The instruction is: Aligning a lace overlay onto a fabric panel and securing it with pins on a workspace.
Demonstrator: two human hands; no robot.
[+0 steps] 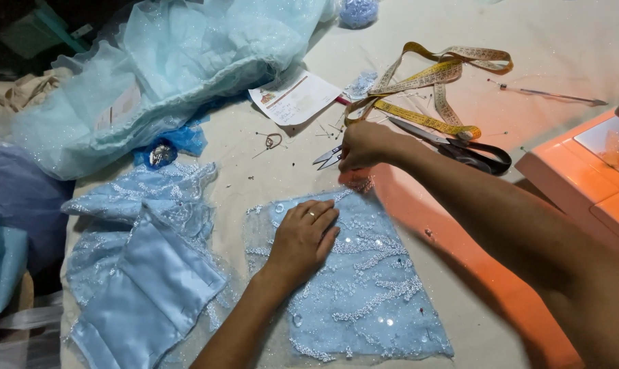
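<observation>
While a cream table (pixel 569 34) carries everything, the beaded lace panel (pixel 371 294), pale blue with sequins, serves as landmark. Largest is the heap of light blue tulle (pixel 180 61), well above and left of the panel. Left of the panel lies a folded satin and lace piece (pixel 145 280). Right of it stands an orange-tinted sewing machine (pixel 583 178). Above it, past its upper edge, lie a yellow tape measure (pixel 425 82), black-handled shears (pixel 460 147) and a printed card (pixel 296 97). The left hand (pixel 303 239) rests flat on the panel, fingers extended and close together, a ring showing. The right hand (pixel 364 145), at the panel's upper edge, closes its fingers around small thread snips (pixel 328 157), blades pointing left.
</observation>
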